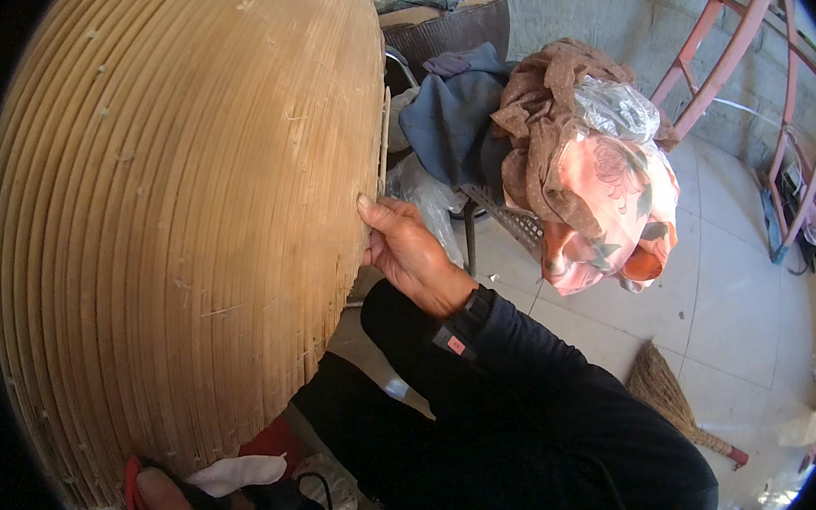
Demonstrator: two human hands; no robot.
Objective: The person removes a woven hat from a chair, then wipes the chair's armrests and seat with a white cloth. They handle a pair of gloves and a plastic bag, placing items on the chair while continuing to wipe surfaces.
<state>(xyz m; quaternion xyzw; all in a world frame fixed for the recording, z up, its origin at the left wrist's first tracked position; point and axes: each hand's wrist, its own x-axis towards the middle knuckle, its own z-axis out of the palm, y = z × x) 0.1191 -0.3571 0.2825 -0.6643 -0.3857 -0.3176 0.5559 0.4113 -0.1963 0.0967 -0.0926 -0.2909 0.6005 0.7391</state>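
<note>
A broad panel of tightly set straw-coloured stalks (206,167), apparently sorghum or reed, fills the left side of the view. Loose fibres stick out along its ragged near edge. My right hand (415,255) grips the panel's right edge, thumb on the face and fingers behind. Low at the picture's rim, my left hand (177,499) is by the panel's lower edge, partly cut off. A red curved strip (133,489) runs beside its thumb, and dark material covers part of the hand. A white cloth piece (240,473) lies close to it.
Right of the panel, brown dotted cloth (547,129) and floral pink fabric (614,192) are heaped over a perforated plastic seat or basket (508,216). A dark container (447,28) stands behind. A straw hand broom (667,390) lies on the tiles near a pink metal frame (725,57).
</note>
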